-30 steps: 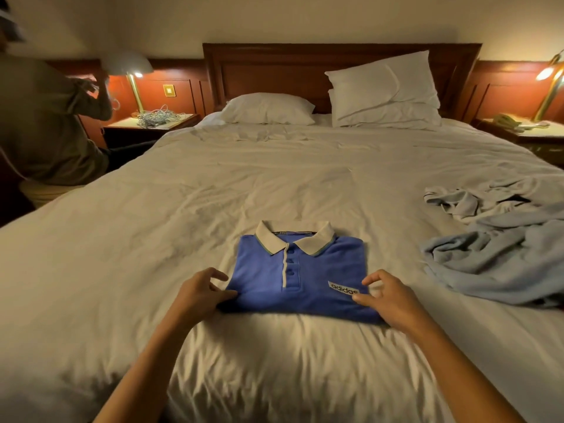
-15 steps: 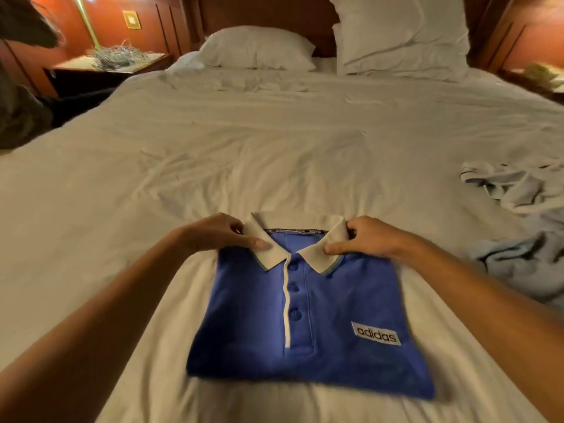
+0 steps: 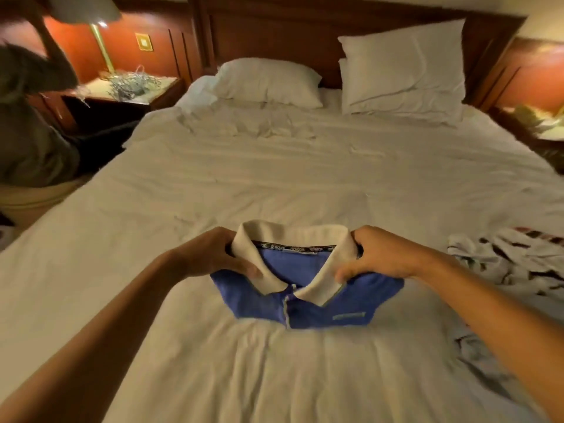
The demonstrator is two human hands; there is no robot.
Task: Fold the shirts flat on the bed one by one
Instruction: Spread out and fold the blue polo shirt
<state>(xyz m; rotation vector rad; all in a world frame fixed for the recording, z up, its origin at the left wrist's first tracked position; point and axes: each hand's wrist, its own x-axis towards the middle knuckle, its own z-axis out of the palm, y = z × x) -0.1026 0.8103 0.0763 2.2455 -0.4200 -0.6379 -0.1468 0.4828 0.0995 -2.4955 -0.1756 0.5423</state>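
A folded blue polo shirt [image 3: 308,306] with a cream collar sits in the middle of the white bed [image 3: 274,184]. My left hand [image 3: 210,254] grips the collar's left end and my right hand [image 3: 378,254] grips its right end. The collar end is raised off the sheet, so the shirt tilts toward me and its lower part looks short. A small white logo patch shows on the shirt's right side.
Several unfolded shirts [image 3: 506,264] lie in a heap at the bed's right edge. Two pillows [image 3: 403,68] rest against the wooden headboard. A person [image 3: 27,129] sits at the far left beside a nightstand [image 3: 128,90] with a lamp.
My hands went from the shirt's lower corners up to the collar and took hold of it. Now the collar end is lifted off the sheet.
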